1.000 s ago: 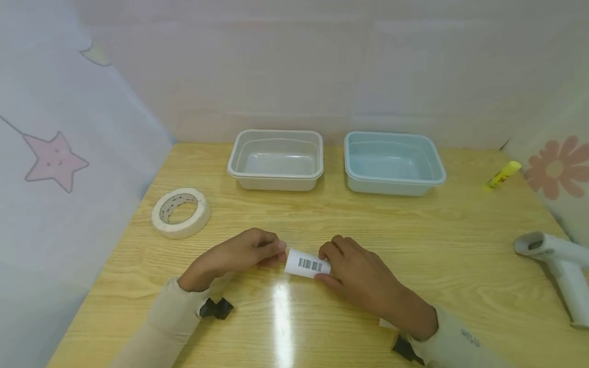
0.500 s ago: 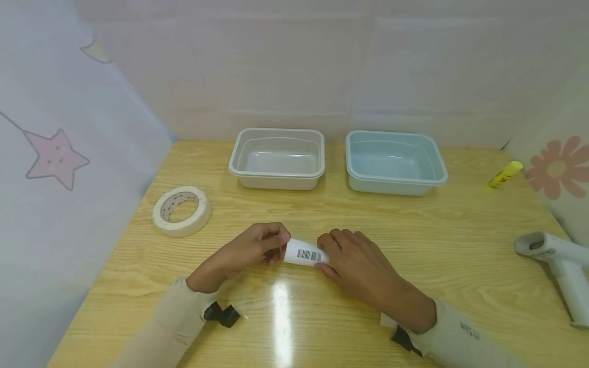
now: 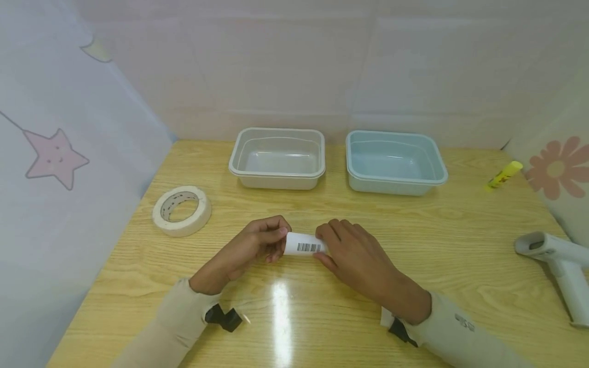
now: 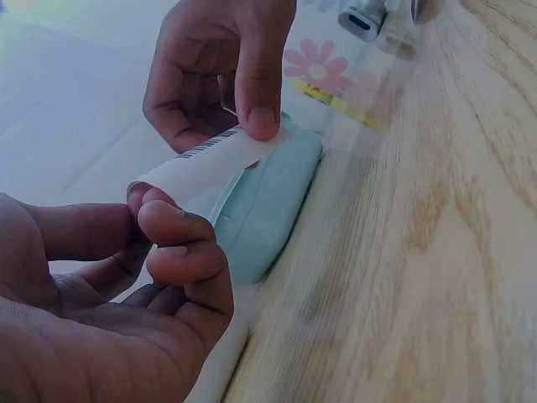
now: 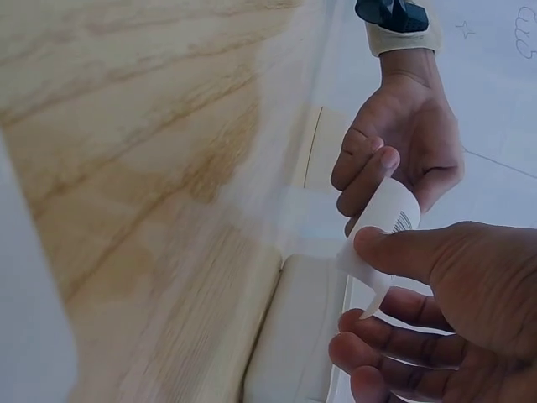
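Observation:
A white paper slip with a barcode (image 3: 302,245) is curled and held just above the wooden table (image 3: 322,306) between both hands. My left hand (image 3: 264,240) pinches its left end with thumb and fingers. My right hand (image 3: 342,245) pinches its right end. In the left wrist view the barcode slip (image 4: 205,159) runs from my left fingers (image 4: 172,243) up to the right thumb (image 4: 256,84). In the right wrist view the barcode slip (image 5: 382,227) bends between the right thumb (image 5: 411,252) and the left hand (image 5: 403,143).
A beige tub (image 3: 277,158) and a light blue tub (image 3: 394,162) stand at the back. A roll of masking tape (image 3: 181,210) lies to the left. A yellow glue stick (image 3: 504,175) and a white handheld scanner (image 3: 559,271) sit on the right. Fabric panels wall in the sides.
Both hands have lifted the barcode slip a little and carried it away from me, toward the tubs. The pinch at each end has stayed the same.

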Demonstrator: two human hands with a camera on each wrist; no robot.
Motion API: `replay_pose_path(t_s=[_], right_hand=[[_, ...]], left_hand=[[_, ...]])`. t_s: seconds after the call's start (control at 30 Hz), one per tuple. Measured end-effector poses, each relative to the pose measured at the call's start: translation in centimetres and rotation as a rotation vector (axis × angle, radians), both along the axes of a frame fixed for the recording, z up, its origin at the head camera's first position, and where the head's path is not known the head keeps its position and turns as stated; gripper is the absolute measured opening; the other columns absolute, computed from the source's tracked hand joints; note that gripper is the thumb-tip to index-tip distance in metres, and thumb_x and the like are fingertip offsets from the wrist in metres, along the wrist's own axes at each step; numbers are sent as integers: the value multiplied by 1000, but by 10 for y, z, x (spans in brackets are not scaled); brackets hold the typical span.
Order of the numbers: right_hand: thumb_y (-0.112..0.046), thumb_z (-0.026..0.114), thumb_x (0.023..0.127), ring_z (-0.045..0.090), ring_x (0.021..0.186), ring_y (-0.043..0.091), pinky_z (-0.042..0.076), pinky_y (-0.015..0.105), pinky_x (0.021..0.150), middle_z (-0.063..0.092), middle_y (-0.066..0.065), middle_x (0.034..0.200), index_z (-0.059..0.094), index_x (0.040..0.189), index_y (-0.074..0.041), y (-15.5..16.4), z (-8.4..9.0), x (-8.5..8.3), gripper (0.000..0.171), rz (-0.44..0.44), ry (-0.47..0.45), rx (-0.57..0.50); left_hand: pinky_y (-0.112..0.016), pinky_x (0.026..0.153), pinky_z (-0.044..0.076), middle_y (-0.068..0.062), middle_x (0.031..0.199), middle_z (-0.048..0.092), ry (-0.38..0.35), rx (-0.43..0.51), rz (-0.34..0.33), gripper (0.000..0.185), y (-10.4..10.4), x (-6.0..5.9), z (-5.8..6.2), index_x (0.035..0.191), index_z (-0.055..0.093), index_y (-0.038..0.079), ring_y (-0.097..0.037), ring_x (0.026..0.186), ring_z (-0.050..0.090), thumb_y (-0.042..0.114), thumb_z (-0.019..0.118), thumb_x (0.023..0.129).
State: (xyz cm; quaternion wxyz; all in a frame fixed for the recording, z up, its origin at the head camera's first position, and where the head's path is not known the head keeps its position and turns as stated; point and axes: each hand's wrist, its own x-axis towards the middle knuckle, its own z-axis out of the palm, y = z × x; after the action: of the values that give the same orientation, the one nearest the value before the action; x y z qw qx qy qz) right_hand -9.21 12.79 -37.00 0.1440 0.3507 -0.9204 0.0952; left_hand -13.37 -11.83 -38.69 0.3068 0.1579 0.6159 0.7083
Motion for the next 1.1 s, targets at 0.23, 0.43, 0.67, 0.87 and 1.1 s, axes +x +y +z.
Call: replay_pose_path(t_s=[0.23,0.43,0.67,0.87,1.1], right_hand=[[-35,65,87,48,81,17,44,29,66,51,2,96,49,110,-9,-1,-2,-3,39,-9,24,-1],[-37,65,86,49,90,19,45,32,71,51,3,105,48,115,-9,-3,-2,-6,43,-16,23,-7],[-42,58,90,44,100,22,37,35,86,50,3,116,53,115,-14,-14,3,-9,38,25,34,-85],[-33,55,93,43,96,22,32,36,76,53,-1,111,58,110,-19,-24,10,-9,22,49,85,-114],[-26,60,92,44,97,21,34,34,78,52,-1,110,58,111,-16,-27,8,-9,22,89,86,-167]], left_hand=[[-26,56,37,-10,74,46,-35,56,11,23,2,1,0,94,50,-2,-18,58,41,20,51,95],[-26,57,36,-8,76,46,-38,63,19,20,4,2,-1,92,50,-1,-17,60,40,19,52,95],[-29,57,34,-11,75,43,41,-16,52,27,7,5,0,89,49,-1,-22,61,38,25,52,95],[-31,59,35,-14,74,41,98,-47,66,32,8,7,2,87,47,-3,-24,63,38,27,51,96],[-30,61,35,-12,77,43,92,1,64,29,11,9,3,88,48,-4,-21,65,39,24,52,95]])
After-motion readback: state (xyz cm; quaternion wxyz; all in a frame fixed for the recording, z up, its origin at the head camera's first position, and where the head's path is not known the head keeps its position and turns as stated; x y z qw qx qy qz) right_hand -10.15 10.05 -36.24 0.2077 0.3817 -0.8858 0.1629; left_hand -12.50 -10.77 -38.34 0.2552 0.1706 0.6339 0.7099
